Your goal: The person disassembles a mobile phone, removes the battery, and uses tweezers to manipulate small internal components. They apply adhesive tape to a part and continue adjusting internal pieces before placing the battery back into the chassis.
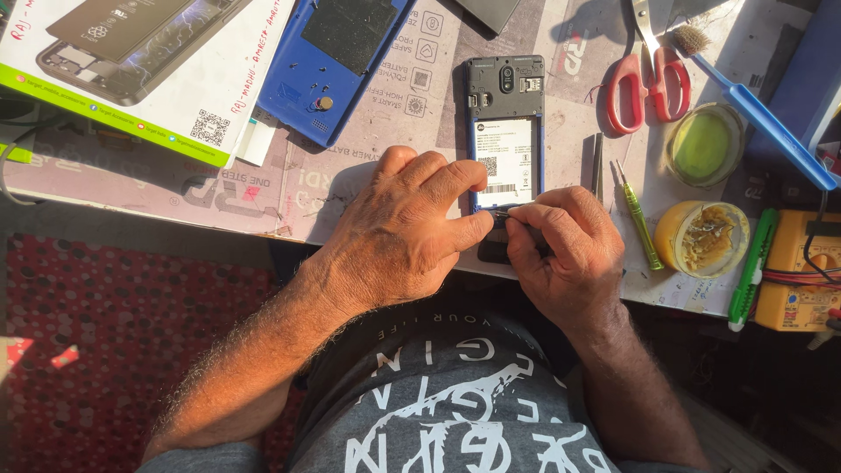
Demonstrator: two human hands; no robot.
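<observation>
An opened phone (pixel 505 123) lies face down near the table's front edge, its back cover off and a white-labelled battery showing. My left hand (pixel 399 232) rests on the phone's lower left side, thumb and forefinger pinching its edge. My right hand (pixel 565 250) grips a thin metal tool (pixel 511 213) whose tip touches the phone's lower end. The bottom of the phone is hidden under both hands.
A blue back cover (pixel 328 61) and a white box (pixel 149 70) lie at the back left. Red-handled scissors (pixel 648 79), a blue-handled brush (pixel 758 109), a green screwdriver (pixel 639 219), two round tins (pixel 705 144) and a yellow meter (pixel 802 271) crowd the right.
</observation>
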